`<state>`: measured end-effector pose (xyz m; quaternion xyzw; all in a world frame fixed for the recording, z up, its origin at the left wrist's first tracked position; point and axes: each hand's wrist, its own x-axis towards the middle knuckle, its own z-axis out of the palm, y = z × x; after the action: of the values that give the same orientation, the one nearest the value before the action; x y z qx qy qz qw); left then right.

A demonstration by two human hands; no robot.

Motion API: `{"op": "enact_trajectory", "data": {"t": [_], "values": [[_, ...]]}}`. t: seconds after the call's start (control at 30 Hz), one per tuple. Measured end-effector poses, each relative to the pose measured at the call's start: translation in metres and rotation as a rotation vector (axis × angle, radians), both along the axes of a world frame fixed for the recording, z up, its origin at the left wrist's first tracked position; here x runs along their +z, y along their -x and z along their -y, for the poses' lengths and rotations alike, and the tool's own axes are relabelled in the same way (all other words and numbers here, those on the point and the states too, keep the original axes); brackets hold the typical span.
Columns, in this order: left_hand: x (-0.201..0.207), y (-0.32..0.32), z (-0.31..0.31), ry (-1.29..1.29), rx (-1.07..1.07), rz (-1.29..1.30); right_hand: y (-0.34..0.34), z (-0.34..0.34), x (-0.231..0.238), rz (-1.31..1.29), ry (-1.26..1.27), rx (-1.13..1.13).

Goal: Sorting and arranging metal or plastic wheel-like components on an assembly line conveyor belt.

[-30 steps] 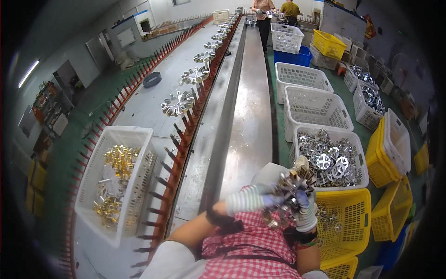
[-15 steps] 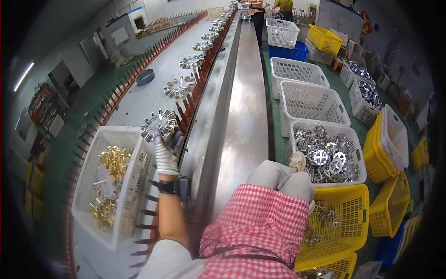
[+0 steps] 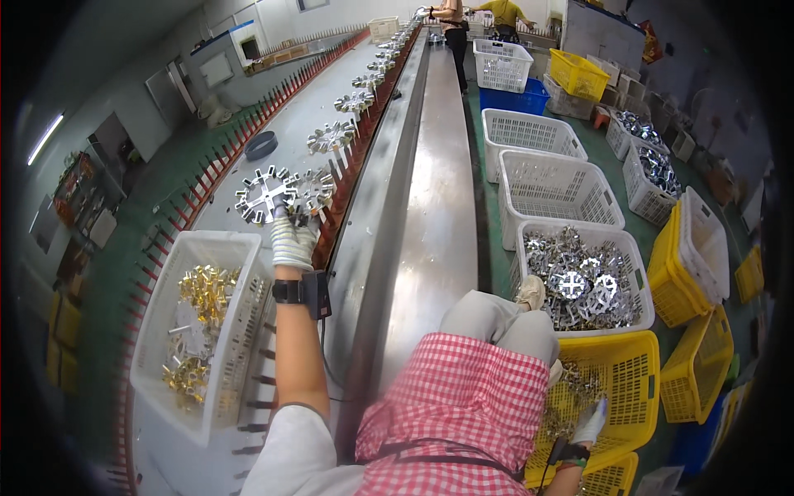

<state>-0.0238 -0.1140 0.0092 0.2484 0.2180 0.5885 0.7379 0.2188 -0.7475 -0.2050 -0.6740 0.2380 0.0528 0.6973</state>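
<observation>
My left hand point(image 3: 294, 240), in a striped glove with grey fingertips, is closed on a shiny silver metal wheel point(image 3: 266, 197) with a cross in its middle and small blocks round its rim. Just to the right, partly behind my fingers, a similar wheel point(image 3: 316, 190) sits on the row of pins. Low on the right, my right hand point(image 3: 590, 426), also gloved, reaches over the yellow basket point(image 3: 633, 372). Its fingers look stretched out, with nothing visible in them. Small metal parts point(image 3: 566, 397) lie in that basket beside the hand.
More silver wheels point(image 3: 331, 137) line the pins into the distance. A white basket point(image 3: 248, 306) of gold and silver pieces stands left of my arm. Beside my legs is a white basket point(image 3: 583, 277) full of silver parts. A grey ring point(image 3: 260, 145) lies on the table. Other people work far ahead.
My left hand has moved up and left with the silver wheel, away from the pins. The row of wheels on the pins has shifted toward me. My right hand has come into view.
</observation>
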Motion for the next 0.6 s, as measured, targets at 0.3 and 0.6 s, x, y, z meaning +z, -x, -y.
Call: {"op": "enact_trajectory", "data": {"t": [0.3,0.6], "values": [[0.118,0.011,0.123,-0.637,-0.035,-0.116,0.008,-0.15,0.128,0.317,-0.424,0.63],[0.0,-0.083,0.257,-0.958,-1.295,-0.638,0.058,-0.197,0.157,0.212,-0.664,0.958]]}}
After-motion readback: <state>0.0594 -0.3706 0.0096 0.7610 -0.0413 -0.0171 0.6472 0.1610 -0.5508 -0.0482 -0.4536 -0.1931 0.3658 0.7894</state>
